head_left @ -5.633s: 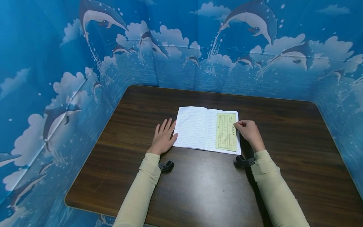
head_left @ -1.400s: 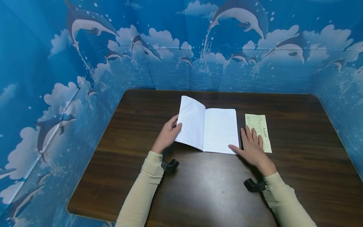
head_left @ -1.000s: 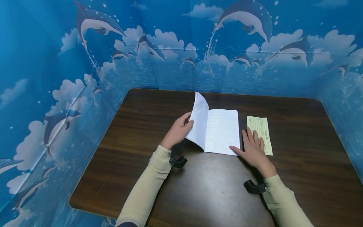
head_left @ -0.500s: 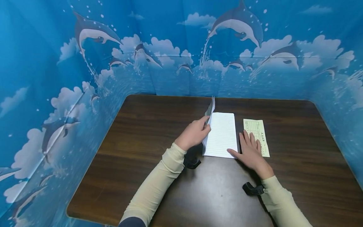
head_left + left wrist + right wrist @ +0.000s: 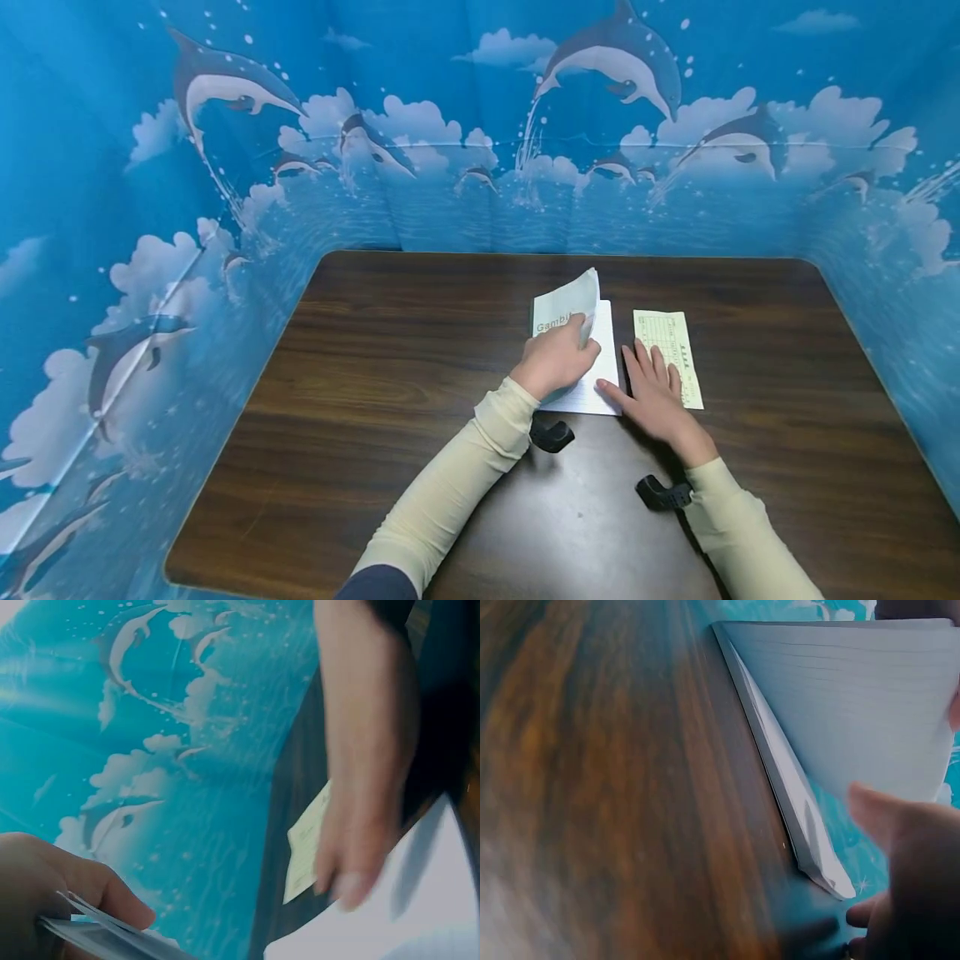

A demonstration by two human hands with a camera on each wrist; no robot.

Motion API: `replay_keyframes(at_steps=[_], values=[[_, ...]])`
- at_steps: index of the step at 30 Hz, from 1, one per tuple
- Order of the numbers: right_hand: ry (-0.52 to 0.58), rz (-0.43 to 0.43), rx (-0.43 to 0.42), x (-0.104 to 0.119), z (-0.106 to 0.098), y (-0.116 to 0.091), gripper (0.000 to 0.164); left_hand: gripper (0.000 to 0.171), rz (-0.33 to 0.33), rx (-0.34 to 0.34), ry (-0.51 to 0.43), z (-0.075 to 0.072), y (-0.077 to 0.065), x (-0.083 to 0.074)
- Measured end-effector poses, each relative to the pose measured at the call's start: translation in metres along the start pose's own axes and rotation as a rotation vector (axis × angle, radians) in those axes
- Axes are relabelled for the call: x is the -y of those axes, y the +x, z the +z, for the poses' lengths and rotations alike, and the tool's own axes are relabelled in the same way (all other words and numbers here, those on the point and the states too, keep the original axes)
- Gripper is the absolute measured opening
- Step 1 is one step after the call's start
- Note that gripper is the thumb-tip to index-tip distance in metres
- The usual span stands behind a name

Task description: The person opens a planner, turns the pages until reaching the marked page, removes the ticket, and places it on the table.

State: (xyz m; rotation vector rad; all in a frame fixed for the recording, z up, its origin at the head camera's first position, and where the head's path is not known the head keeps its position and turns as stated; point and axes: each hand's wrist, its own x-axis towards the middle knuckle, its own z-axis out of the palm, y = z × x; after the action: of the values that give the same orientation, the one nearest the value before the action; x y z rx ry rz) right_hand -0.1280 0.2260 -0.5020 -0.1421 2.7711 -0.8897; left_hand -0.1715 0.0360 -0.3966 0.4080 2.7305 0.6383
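My left hand [image 5: 557, 358] grips the raised cover and leaves of a lined notebook [image 5: 606, 358], fingers on the cover side and thumb on the inside. The pale cover with printed letters [image 5: 564, 302] slants over toward the right-hand page. In the right wrist view, lined paper [image 5: 855, 697] stands at an angle above the lower part. My right hand [image 5: 656, 404] lies with fingers spread, its thumb at the notebook's lower right edge. Those fingers rest over a yellow-green printed slip [image 5: 678, 346], partly hiding it.
Everything lies on a dark wood-grain table [image 5: 375, 350] with rounded far corners. A blue curtain with dolphins [image 5: 450, 167] encloses its back and sides. Black wrist cameras [image 5: 551, 436] hang under both wrists.
The slip went from the right-hand page to the table on the right. My left hand has since swung the notebook's left side up and over rightward, baring the cover. My right hand stays put.
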Motion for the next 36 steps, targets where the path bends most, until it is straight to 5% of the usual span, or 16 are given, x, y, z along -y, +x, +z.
replay_keyframes(at_steps=[9,17,21,27,36], values=[[0.207,-0.010,-0.088,0.005,0.000,0.002,0.076,0.061,-0.072,-0.020,0.089,0.028,0.007,-0.012],[0.227,0.021,-0.084,0.007,0.000,-0.002,0.073,0.045,-0.070,-0.142,0.191,0.070,0.012,-0.012],[0.236,0.028,-0.076,0.009,0.001,-0.002,0.074,0.055,-0.063,-0.197,0.247,0.086,0.007,-0.008],[0.201,0.019,-0.087,0.007,0.000,0.000,0.073,0.069,-0.045,-0.221,0.217,0.093,0.004,-0.008],[0.184,-0.017,-0.049,0.004,-0.010,0.000,0.071,0.061,-0.013,-0.253,0.137,0.095,0.007,-0.008]])
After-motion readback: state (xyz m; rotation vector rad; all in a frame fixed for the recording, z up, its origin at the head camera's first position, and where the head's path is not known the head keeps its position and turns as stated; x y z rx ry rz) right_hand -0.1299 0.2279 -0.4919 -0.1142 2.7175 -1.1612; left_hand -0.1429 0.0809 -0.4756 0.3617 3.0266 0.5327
